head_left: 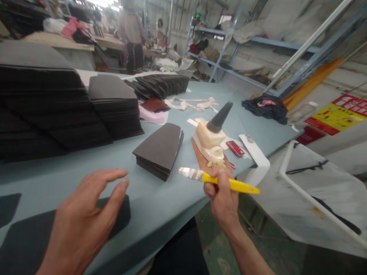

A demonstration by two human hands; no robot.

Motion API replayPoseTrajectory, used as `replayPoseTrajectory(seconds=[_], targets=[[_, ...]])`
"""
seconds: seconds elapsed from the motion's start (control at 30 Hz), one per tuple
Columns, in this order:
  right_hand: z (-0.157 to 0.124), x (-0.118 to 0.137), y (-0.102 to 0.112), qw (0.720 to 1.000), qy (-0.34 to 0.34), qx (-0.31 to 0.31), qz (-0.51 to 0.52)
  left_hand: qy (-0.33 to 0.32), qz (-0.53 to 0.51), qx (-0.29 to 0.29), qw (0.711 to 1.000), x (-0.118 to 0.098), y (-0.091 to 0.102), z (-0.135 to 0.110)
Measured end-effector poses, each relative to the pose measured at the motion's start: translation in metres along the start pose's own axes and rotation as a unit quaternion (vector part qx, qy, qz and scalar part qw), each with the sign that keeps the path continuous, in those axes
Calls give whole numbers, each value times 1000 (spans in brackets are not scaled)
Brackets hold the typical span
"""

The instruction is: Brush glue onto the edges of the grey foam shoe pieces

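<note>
While the left hand [83, 215] hovers empty over a dark panel [124, 215] on the bench [155, 202], thumb and forefinger spread apart, a small stack of dark pieces [160, 149] sits to its right; next comes the yellow-handled brush [210, 178], whitish tip pointing left, gripped in the closed right hand [223, 193], then a small red box [235, 148].

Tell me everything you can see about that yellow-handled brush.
The brush has a smooth yellow handle, plastic by its look, seemingly with a small hole near the end. Its narrow head is coated in patchy whitish residue. The right hand grips the handle, holding the brush crosswise near the table's edge, head pointing to the person's left.
</note>
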State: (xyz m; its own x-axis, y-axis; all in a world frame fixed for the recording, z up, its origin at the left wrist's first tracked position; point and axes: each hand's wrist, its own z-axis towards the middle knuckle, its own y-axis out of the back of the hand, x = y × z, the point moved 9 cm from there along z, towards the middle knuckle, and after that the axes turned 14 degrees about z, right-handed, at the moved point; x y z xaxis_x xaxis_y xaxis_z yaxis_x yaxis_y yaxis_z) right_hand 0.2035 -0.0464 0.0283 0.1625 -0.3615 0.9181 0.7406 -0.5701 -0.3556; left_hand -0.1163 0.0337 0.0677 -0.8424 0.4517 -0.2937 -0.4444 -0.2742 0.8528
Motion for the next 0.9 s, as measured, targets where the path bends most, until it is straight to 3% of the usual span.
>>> replayPoseTrajectory(seconds=[0.1, 0.2, 0.33, 0.47, 0.9], targets=[[25, -2, -4, 999, -5, -14, 30, -84, -62, 6, 995, -60, -9, 51], [40, -3, -11, 999, 7, -13, 40, -152, -43, 65, 985, -87, -39, 92], [47, 1, -26, 999, 28, 11, 11, -210, 30, 144, 967, -88, -78, 116], [48, 0, -42, 998, 15, 66, -12, -224, 65, 183, 955, -83, -98, 118], [39, -13, -48, 992, 23, 117, -33, -211, 45, 155, 964, -79, -101, 115]])
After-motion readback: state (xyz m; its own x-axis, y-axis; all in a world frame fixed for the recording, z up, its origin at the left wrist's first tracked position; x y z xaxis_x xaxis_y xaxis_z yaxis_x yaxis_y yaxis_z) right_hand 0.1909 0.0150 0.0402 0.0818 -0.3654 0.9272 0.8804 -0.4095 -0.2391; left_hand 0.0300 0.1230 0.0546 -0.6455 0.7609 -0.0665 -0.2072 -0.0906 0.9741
